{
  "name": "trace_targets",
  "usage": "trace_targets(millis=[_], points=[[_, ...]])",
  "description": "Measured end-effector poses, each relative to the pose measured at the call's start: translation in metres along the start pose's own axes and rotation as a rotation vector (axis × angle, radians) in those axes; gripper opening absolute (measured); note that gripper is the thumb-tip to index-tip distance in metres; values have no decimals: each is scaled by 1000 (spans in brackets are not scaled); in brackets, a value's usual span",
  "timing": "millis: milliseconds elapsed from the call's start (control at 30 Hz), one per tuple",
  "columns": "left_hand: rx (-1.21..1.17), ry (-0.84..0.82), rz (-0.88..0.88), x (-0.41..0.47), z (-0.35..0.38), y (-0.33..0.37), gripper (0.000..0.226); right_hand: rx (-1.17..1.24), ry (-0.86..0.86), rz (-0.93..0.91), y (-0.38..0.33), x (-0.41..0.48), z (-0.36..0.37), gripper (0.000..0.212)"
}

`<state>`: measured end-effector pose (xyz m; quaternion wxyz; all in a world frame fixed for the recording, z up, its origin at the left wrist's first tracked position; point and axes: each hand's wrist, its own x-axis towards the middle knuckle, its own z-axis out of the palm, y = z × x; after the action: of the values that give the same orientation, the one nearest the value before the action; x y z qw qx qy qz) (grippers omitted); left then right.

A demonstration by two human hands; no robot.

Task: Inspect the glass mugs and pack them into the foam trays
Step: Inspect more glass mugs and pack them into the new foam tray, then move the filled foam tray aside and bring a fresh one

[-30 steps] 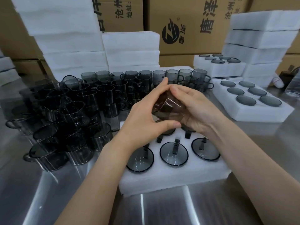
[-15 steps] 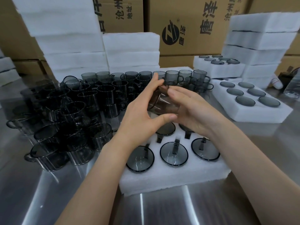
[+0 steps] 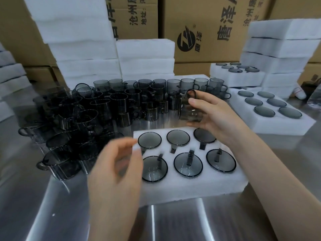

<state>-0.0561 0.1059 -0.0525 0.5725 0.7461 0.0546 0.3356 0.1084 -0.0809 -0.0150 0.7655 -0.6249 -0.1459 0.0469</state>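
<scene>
Mug was up in the right hand, with the fingers and thumb curled round its smoky glass body and the handle poking up at the top. It was held off the table, just over the far right corner of the near tray. That tray already had six mugs sitting in it, two rows of three, round glass faces up and handles tucked into the little slots, so every hole looked taken. Left hand was hovering over the tray's left edge, pretty blurry, but as far as I could tell the fingers were loosely curled, with thumb and forefinger near each other and nothing between them. Loose mugs were crowded on the table to the left and along the back, mostly upright, and the ones nearest the left edge looked tipped. A second tray sat off to the right, well apart from the near one, also with six filled holes. Another filled one was further back on top of some foam. Foam stacks stood behind the mugs and on the right, with cardboard boxes with printed Chinese text behind everything.
</scene>
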Motion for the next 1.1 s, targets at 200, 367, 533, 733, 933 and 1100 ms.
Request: trace_targets(millis=[200, 367, 533, 733, 933, 1100], points=[[181, -226, -167, -49, 6, -13, 82, -39, 8, -14, -4, -4, -7, 27], [349, -279, -102, -34, 16, -18, 70, -88, 52, -31, -6, -8, -14, 26], [327, -342, -29, -12, 19, -21, 38, -196, 169, -12, -6, -10, -21, 8], [176, -311, -176, -7, 17, -27, 78, -414, 453, -56, -12, -20, -52, 38], [-46, -369, -360, -3, 21, -25, 49, 12, 421, 81, -1, -37, -65, 43], [-248, -330, -380, 0, 24, -19, 27, 121, 475, 76, 5, -39, -57, 29]])
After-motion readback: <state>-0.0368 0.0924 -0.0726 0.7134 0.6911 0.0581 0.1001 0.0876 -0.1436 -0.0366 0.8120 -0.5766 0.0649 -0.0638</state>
